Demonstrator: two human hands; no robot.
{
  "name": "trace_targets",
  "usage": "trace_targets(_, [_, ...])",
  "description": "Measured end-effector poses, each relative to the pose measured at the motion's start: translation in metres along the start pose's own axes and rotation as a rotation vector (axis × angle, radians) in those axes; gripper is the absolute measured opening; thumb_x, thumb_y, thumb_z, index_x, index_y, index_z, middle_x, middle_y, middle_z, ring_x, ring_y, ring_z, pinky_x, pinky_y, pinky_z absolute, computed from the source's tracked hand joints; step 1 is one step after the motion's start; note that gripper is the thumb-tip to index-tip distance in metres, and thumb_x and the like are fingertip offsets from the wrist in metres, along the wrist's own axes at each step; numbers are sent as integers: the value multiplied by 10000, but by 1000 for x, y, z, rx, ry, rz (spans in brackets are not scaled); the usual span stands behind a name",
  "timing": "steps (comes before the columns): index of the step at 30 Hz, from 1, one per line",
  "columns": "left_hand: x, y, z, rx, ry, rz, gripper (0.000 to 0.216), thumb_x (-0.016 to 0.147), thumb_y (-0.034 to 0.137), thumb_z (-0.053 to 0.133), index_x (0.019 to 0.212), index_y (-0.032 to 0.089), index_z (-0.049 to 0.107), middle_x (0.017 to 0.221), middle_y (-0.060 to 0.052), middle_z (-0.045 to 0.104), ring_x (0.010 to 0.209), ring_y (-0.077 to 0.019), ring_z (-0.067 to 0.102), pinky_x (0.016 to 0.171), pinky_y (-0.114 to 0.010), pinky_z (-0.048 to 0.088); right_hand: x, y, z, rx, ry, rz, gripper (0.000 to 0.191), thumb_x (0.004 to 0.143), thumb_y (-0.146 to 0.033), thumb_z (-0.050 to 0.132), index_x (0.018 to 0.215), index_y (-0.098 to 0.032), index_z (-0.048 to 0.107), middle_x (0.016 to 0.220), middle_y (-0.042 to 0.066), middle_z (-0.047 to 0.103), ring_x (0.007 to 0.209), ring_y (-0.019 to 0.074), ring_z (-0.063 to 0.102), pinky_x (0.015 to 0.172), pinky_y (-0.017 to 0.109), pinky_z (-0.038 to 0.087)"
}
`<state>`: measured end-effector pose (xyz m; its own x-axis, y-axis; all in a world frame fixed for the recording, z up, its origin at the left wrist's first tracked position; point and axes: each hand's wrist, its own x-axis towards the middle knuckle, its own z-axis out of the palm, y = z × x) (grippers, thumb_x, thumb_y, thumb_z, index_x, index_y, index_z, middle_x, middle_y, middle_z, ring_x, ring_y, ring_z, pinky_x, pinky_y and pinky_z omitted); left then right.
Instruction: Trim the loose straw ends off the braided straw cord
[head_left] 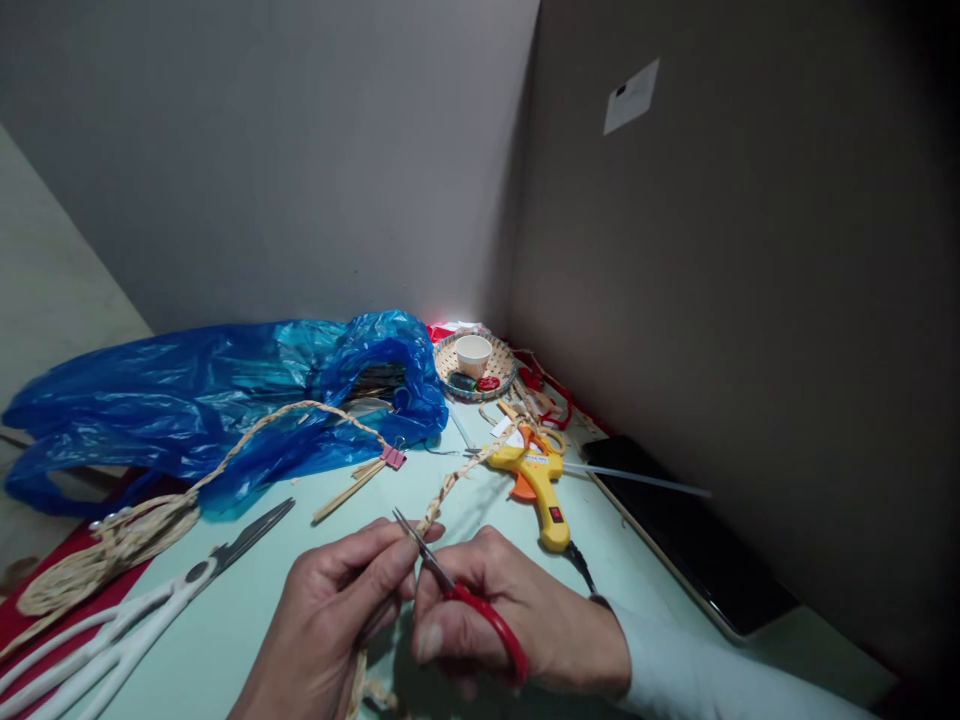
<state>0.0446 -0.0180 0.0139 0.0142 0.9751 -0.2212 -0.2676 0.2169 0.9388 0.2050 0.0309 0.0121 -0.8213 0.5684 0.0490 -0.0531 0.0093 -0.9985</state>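
Note:
My left hand (341, 600) pinches a braided straw cord (448, 487) between thumb and fingers. Part of the cord runs up toward the glue gun, and more of it hangs below the hand. My right hand (517, 610) is closed around small red-handled scissors (491, 615). Their slim blades are slightly apart and lie at the cord, right by my left fingertips. Whether the blades touch the cord I cannot tell. Beyond my right hand lies a yellow hot glue gun (551, 510) with an orange trigger and a clear glue stick in its back.
Large white-handled scissors (199, 572) lie at left beside a coiled straw braid (82, 570). A pink binder clip (393, 457) holds straw ends. Behind are a blue plastic bag (225, 370) and a woven tray (504, 385) with a small cup (473, 354). A black tablet (690, 540) lies at right.

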Motion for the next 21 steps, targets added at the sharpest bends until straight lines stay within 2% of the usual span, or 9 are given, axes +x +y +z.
trace_targets(3, [4,2,-2,-64,60,-11,227,686,351,833,749,155,739,584,16,578,520,-93,469,483,-173,402,1,4,1,-124,62,-139,440,732,-505,778,621,-142,555,512,-65,452,466,45,376,454,164,303])
trace_targets(5, [7,4,-4,-95,135,5,233,671,341,844,790,167,743,556,46,520,483,-59,360,454,-142,341,1,4,0,-173,113,-181,432,707,-501,798,632,-143,568,503,-67,436,472,50,372,456,170,304])
trace_targets(8, [8,6,-6,-108,169,26,184,716,344,797,727,177,720,530,74,404,467,-55,201,412,-139,246,1,1,-6,-141,316,-183,383,796,-519,712,774,-160,580,584,-47,520,460,63,458,453,176,371])
trace_targets(11, [4,5,-3,-76,142,-6,213,730,370,767,707,162,726,507,76,372,461,-57,157,398,-148,233,5,-4,-17,-96,529,-168,312,899,-487,605,990,-193,555,725,-25,620,477,72,540,459,181,431])
trace_targets(13, [0,5,1,-14,147,-23,204,710,374,773,719,172,742,473,70,402,429,-57,204,394,-158,275,7,-6,-24,-58,526,-154,331,898,-467,614,1084,-207,527,722,-33,626,460,73,536,439,179,429])
trace_targets(15, [-3,5,4,66,155,-36,168,685,357,780,728,197,754,469,49,479,424,-79,352,420,-171,357,8,-7,-27,-63,510,-161,381,874,-424,657,1157,-223,500,722,-39,629,478,79,527,451,187,449])
trace_targets(18, [-3,10,0,193,115,-21,168,680,383,769,729,222,772,586,-3,658,568,-147,570,518,-202,461,8,-9,-29,-185,516,-172,245,853,-365,681,1000,-194,586,747,-8,641,547,86,544,489,189,464])
trace_targets(20, [0,18,-9,339,134,87,192,686,419,763,757,243,793,730,-10,752,723,-194,638,624,-230,495,6,-13,-30,-229,547,-227,189,855,-348,675,884,-172,610,745,0,635,555,79,547,498,183,460])
trace_targets(21, [1,23,-15,424,189,188,190,687,421,766,773,254,800,794,4,774,799,-214,648,683,-246,498,6,-15,-31,-222,574,-277,188,852,-344,678,874,-170,612,732,-7,627,539,72,539,486,178,452])
